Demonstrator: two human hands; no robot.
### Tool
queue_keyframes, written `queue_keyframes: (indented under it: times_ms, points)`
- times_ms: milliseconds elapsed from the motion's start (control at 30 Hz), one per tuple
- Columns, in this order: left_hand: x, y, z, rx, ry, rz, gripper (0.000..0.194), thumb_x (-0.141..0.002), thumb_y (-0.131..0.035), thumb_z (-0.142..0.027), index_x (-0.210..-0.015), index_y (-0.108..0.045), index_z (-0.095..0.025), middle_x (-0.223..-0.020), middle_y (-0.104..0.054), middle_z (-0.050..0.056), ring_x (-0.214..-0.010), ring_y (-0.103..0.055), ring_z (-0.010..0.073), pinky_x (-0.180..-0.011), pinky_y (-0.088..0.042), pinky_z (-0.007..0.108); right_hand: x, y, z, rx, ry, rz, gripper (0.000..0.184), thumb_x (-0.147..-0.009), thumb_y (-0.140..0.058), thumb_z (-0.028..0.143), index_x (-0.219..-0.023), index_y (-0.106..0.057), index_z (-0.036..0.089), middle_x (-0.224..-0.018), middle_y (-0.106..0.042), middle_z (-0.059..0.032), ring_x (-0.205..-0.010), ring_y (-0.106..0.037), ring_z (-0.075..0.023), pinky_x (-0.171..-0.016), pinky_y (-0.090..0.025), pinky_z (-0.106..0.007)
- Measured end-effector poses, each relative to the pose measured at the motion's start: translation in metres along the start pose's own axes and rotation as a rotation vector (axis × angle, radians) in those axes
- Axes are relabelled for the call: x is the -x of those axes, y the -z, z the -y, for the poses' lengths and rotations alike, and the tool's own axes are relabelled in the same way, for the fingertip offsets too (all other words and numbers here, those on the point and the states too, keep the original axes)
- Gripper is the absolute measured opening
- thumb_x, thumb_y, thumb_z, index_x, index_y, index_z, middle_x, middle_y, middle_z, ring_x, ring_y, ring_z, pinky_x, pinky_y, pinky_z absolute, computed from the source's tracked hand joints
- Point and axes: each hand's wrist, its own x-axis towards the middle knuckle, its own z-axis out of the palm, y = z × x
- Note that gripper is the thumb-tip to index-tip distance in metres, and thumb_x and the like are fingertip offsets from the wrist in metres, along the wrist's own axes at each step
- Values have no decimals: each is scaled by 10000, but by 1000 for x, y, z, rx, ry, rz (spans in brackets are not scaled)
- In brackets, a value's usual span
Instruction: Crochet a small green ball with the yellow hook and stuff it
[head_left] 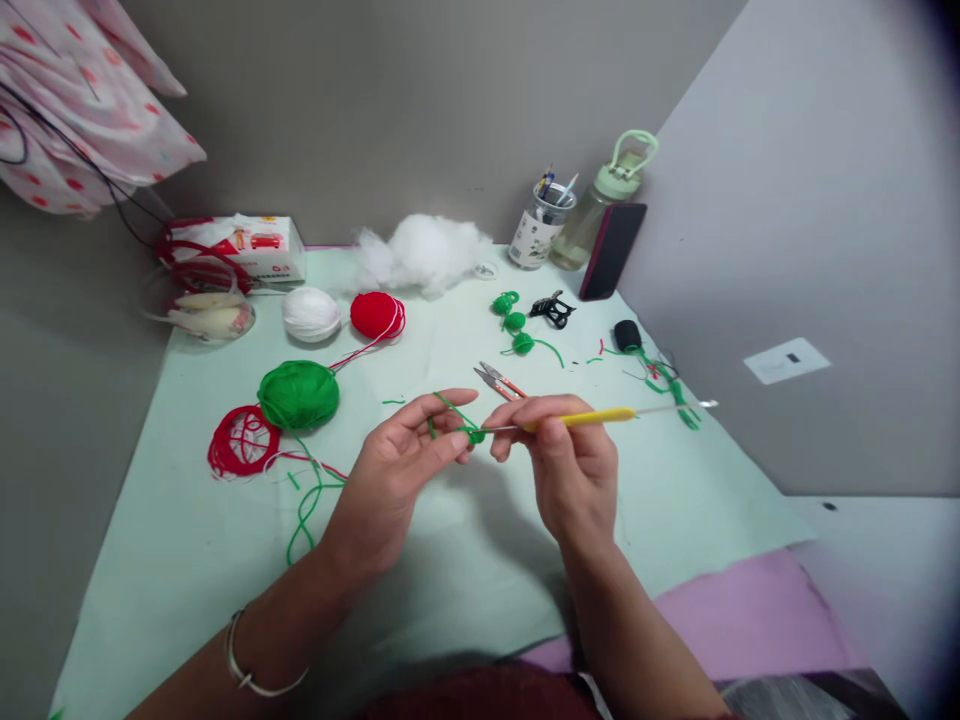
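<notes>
Between the thumb and fingers of my left hand (401, 465) is a small green crochet piece (474, 436), with green yarn looped over the raised index finger. My right hand (566, 465) grips a crochet hook (585, 418) by its yellow handle. The hook's thin metal tip points left and meets the green piece; whether it is through a stitch is too small to tell. From the green yarn ball (298, 394) on the left, a loose strand curls across the table toward my left hand. Orange-handled thread snips (499, 380) lie just beyond my fingers.
White (311, 314) and red yarn balls (376, 315) sit at the back left, near a tissue pack (270, 250). White stuffing (424, 250) lies along the wall. Small green crochet balls (514, 321), a black clip (553, 310), a phone (613, 252) and a bottle (592, 215) are at the back right.
</notes>
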Motion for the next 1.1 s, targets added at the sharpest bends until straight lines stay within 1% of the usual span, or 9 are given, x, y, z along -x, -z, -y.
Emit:
queue_keyframes:
  times_ms: [200, 267, 500, 567, 667, 767, 867, 1000, 1100]
  points:
    - [1, 2, 8, -147, -118, -104, 314, -854, -821, -233, -1165, -822, -280, -880, -655, -3, -853, -575, 150, -810, -461, 260, 8, -1, 5, 466, 372, 132, 214, -1064, -527, 174, -1151, -709, 244, -986, -793, -78, -926, -775, -225, -755, -642, -383]
    - [1, 2, 9, -159, -133, -118, 338, -861, -823, -242, -1196, -813, -293, -893, -655, -5, -864, -567, 147, -816, -458, 253, 10, -1, 5, 527, 444, 142, 211, -1062, -529, 173, -1165, -701, 239, -980, -795, -88, -960, -783, -239, -754, -646, -390]
    - [1, 3, 10, -123, -116, -92, 323, -877, -814, -231, -1188, -816, -318, -898, -653, -18, -872, -557, 136, -845, -449, 244, 8, -3, -2, 395, 386, 57, 263, -1062, -502, 125, -1186, -700, 247, -960, -788, -71, -920, -781, -232, -763, -647, -415]
    - [1, 2, 10, -133, -123, -107, 324, -865, -825, -229, -1179, -819, -307, -908, -665, -13, -887, -568, 139, -861, -452, 246, 9, -3, -2, 462, 435, 73, 275, -1062, -502, 129, -1223, -691, 250, -940, -788, -68, -929, -786, -240, -766, -652, -421]
    - [2, 0, 10, -96, -95, -103, 409, -833, -859, -249, -1235, -796, -285, -904, -679, -9, -871, -581, 142, -850, -465, 252, 13, -3, -2, 699, 493, 99, 308, -1036, -567, 119, -1254, -712, 281, -1024, -802, -66, -936, -787, -219, -754, -658, -363]
    - [1, -2, 7, 87, 91, -12, 503, -822, -870, -289, -1310, -759, -240, -819, -654, -14, -754, -549, 125, -771, -467, 253, 17, -3, -2, 876, 542, 69, 385, -977, -667, 95, -1262, -750, 340, -1137, -794, -56, -974, -778, -215, -769, -662, -344]
    - [-4, 0, 3, 259, 233, 48, 425, -811, -870, -269, -1217, -800, -167, -686, -549, -45, -644, -456, 93, -811, -491, 274, 13, -2, -1, 640, 447, -3, 311, -1010, -632, 140, -1226, -770, 316, -1039, -793, -56, -892, -762, -214, -741, -658, -377]
    - [-6, 2, 1, 226, 114, 17, 362, -823, -863, -228, -1182, -820, -225, -753, -587, -34, -729, -523, 108, -921, -480, 304, 2, -2, 0, 138, 115, -80, 213, -1063, -579, 249, -1076, -792, 264, -906, -764, -41, -702, -689, -167, -648, -616, -357]
    - [-2, 0, 4, 114, 59, 29, 347, -847, -860, -246, -1189, -818, -286, -855, -643, -22, -873, -589, 134, -926, -456, 285, -1, -6, 0, 114, 76, -32, 180, -1042, -623, 271, -1039, -802, 253, -961, -785, -56, -749, -701, -177, -635, -608, -346]
